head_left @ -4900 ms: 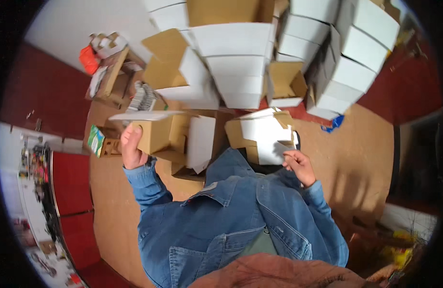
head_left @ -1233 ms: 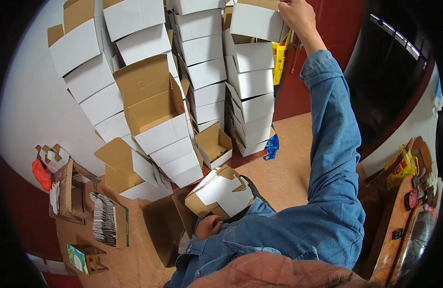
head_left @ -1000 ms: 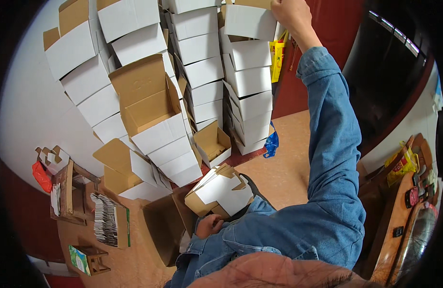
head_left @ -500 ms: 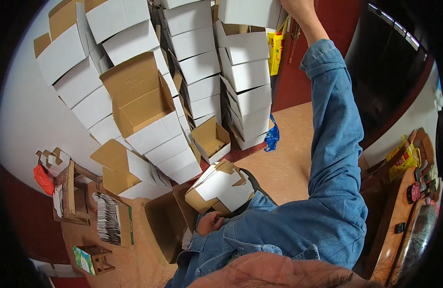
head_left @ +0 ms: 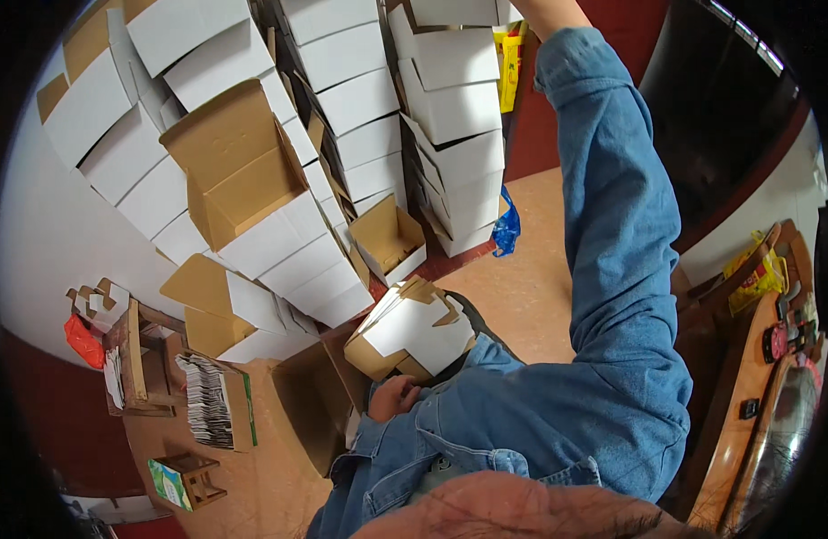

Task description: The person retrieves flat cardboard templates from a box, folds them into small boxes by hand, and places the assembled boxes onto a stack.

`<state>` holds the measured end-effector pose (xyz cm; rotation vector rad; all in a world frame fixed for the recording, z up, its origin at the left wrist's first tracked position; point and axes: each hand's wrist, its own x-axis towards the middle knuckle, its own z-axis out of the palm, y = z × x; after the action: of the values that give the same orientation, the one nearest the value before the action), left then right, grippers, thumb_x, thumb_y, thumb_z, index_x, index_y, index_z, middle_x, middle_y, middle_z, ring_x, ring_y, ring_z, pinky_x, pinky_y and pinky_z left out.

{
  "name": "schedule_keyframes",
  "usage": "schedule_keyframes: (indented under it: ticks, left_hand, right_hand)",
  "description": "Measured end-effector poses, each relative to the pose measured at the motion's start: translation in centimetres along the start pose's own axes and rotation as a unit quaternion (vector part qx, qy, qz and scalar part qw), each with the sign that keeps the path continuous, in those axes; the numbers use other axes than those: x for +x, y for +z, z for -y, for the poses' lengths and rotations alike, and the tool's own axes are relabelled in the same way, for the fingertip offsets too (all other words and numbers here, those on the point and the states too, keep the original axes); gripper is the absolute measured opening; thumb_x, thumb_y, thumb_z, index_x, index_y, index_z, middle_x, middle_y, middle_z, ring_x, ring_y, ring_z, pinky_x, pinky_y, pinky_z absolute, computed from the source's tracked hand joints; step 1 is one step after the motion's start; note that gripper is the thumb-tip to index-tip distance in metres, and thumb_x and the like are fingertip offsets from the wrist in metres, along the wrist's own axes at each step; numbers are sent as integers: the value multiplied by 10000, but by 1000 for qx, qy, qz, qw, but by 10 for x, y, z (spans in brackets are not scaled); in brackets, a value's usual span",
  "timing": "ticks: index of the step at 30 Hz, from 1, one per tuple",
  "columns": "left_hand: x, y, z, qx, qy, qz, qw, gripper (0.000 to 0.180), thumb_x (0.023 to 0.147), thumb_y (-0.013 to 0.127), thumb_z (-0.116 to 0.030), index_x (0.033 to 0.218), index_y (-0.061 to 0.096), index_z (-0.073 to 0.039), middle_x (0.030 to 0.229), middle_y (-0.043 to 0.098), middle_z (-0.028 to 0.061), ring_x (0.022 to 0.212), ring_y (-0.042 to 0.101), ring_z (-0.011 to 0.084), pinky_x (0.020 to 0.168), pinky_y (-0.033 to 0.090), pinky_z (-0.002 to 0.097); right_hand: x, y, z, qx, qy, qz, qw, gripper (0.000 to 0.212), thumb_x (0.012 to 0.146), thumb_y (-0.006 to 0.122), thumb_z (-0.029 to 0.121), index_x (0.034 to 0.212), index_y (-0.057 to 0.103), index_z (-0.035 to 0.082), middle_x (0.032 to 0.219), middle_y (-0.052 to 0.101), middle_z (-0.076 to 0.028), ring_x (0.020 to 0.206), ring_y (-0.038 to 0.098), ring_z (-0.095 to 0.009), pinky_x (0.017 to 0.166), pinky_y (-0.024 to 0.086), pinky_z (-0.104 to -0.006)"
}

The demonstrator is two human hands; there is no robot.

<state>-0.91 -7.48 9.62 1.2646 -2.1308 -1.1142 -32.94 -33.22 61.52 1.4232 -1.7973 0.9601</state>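
Observation:
My right arm stretches up toward the top of a tall stack of white cardboard boxes. Only the wrist and base of my right hand show; its fingers lie beyond the upper edge. Low in front of my body, my left hand is closed with the fingers curled, against the lower edge of several flattened white-and-brown carton blanks on my lap. Whatever those fingers hold is hidden. An open brown carton stands just left of that hand.
More stacked white boxes fill the far left, with an open-lidded box on one pile. A small open box sits at the stacks' foot. Left are a wooden stool and a carton of folded sheets. A wooden bench stands right.
The view has shifted, so the stacks sit higher in it. My right hand has gone mostly out past the upper edge. My left hand stays by the carton blanks.

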Motion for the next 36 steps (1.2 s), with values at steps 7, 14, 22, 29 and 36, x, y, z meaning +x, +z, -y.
schedule_keyframes:
  ticks: [7, 14, 22, 29, 36]
  left_hand:
    - [-3, -5, 5, 10, 5, -8, 1000, 314, 887, 708, -170, 1155, 656, -16, 979, 685, 118, 767, 638, 241, 682, 509, 309]
    - [-6, -5, 11, -11, 23, -15, 1000, 305, 873, 709, -169, 1138, 648, -32, 961, 680, 127, 770, 647, 259, 673, 515, 328]
    - [-7, -8, 2, 20, 28, -6, 999, 321, 874, 712, -171, 1155, 643, -34, 976, 686, 124, 778, 654, 257, 678, 519, 327]
    - [-9, 0, 16, 24, 28, 13, 999, 345, 866, 721, -180, 1173, 647, -41, 989, 693, 129, 799, 661, 272, 701, 524, 337]
    - [3, -10, 27, -34, 13, 77, 996, 329, 889, 700, -163, 1187, 644, -34, 978, 698, 124, 812, 661, 245, 714, 523, 319]
  right_hand:
    - [-7, -16, 8, 29, -15, 41, 999, 291, 872, 585, 169, 896, 691, -101, 921, 700, -269, 846, 693, -398, 711, 568, -438]
    - [-18, -45, 4, 185, -11, 186, 965, 390, 867, 661, 206, 1094, 638, -109, 999, 686, -269, 858, 683, -386, 735, 570, -419]
    - [-45, -2, -53, 240, -13, 11, 971, 698, 819, 759, 265, 1337, 477, -109, 1192, 611, -300, 923, 667, -407, 798, 571, -409]
    - [-78, 49, -64, 253, 65, 177, 949, 743, 845, 745, 426, 1327, 517, -91, 1082, 664, -254, 961, 669, -412, 820, 576, -408]
    - [-121, 100, -108, 291, -3, -75, 954, 873, 812, 766, 426, 1395, 374, -92, 1310, 469, -291, 1180, 521, -439, 1027, 452, -483]
